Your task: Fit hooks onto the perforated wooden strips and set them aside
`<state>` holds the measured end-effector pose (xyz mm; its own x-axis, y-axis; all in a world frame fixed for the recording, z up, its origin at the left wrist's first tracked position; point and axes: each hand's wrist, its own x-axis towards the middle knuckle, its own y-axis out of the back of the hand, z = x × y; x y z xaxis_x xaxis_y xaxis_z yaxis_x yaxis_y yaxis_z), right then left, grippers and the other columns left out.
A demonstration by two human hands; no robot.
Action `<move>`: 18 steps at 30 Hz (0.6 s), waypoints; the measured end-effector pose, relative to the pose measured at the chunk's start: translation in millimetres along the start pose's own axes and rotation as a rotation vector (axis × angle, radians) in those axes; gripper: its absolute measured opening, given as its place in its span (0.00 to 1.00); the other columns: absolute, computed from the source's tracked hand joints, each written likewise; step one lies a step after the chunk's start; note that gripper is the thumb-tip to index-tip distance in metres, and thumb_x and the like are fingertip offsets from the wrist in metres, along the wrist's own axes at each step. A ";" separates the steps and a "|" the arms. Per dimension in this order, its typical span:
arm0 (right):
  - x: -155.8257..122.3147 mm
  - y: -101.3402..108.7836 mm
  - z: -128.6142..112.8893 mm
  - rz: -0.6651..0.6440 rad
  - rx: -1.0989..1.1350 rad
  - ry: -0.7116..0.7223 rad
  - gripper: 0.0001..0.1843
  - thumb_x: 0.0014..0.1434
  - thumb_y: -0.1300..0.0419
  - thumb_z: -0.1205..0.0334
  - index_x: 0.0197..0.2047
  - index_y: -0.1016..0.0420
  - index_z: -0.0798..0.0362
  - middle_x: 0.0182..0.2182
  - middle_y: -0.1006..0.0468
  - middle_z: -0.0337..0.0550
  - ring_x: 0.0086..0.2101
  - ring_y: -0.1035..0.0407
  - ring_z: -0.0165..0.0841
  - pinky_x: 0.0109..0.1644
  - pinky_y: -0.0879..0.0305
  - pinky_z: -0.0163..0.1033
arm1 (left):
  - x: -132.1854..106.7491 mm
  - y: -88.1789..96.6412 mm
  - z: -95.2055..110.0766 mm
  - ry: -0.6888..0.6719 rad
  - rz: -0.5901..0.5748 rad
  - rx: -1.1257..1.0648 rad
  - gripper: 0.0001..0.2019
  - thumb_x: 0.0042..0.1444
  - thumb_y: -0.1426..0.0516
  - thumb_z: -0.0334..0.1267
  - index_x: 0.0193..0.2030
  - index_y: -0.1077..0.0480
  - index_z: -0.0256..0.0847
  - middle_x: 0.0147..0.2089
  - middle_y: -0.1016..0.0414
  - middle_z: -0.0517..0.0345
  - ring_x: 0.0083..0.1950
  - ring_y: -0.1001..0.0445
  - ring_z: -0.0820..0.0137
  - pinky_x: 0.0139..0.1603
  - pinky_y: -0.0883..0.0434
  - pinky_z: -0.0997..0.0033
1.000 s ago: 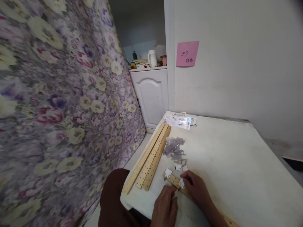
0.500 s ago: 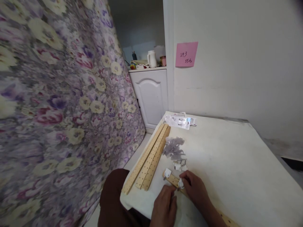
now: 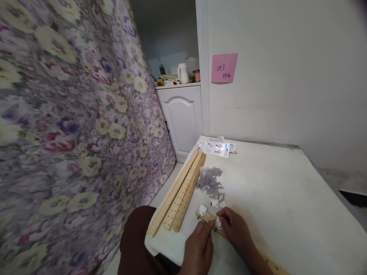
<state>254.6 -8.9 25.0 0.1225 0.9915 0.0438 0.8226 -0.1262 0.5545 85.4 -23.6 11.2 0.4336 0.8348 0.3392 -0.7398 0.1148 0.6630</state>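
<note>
A wooden strip with rows of holes (image 3: pixel 208 217) lies slanted near the table's front, running beneath my hands. One small white piece with a metal part (image 3: pixel 202 210) sits on its far end. My right hand (image 3: pixel 235 226) is closed, pinching a second white piece (image 3: pixel 218 222) against the strip. From the other side, my left hand (image 3: pixel 198 244) has its fingers curled and its fingertips on the strip's edge beside that piece. What lies under these fingertips is hidden. Just beyond the strip is a small heap of white pieces (image 3: pixel 218 201).
Long perforated wooden strips (image 3: pixel 183 193) lie along the table's left edge. Greyish translucent packets (image 3: pixel 210 180) are piled beside them. Clear packaging (image 3: pixel 213 148) rests at the back of the white-covered table (image 3: pixel 272 183). A floral curtain (image 3: pixel 86 133) hangs left, a wall behind.
My left hand has shifted slightly forward, its index finger now stretched further along the strip towards the white piece. My right hand stays almost in place. The view has tilted a little.
</note>
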 end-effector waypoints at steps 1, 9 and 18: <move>0.1 0.1 -0.2 0.002 -0.002 0.000 0.11 0.54 0.50 0.65 0.34 0.27 0.49 0.32 0.20 0.41 0.35 0.27 0.36 0.41 0.36 0.37 | 1.4 0.0 -1.2 -0.003 -0.002 0.014 0.25 0.58 0.54 0.25 0.61 0.38 0.47 0.45 0.28 0.53 0.45 0.27 0.68 0.44 0.27 0.70; -0.3 1.0 -1.9 -0.003 -0.005 -0.020 0.10 0.55 0.50 0.63 0.34 0.27 0.49 0.31 0.20 0.40 0.35 0.26 0.36 0.41 0.36 0.37 | 6.6 0.9 -3.9 0.041 -0.066 0.089 0.29 0.52 0.53 0.21 0.57 0.34 0.51 0.39 0.30 0.57 0.39 0.27 0.70 0.39 0.30 0.72; 4.3 1.1 13.4 -0.127 0.126 0.000 0.13 0.51 0.46 0.62 0.40 0.26 0.53 0.32 0.20 0.42 0.31 0.28 0.35 0.37 0.35 0.36 | 7.1 2.2 -0.4 0.043 -0.046 0.098 0.28 0.52 0.52 0.21 0.57 0.33 0.52 0.38 0.30 0.59 0.39 0.27 0.71 0.39 0.30 0.74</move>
<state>263.4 -5.2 14.7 0.0132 0.9997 -0.0204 0.8947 -0.0027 0.4466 86.7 -17.3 14.8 0.4423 0.8523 0.2792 -0.6645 0.1024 0.7403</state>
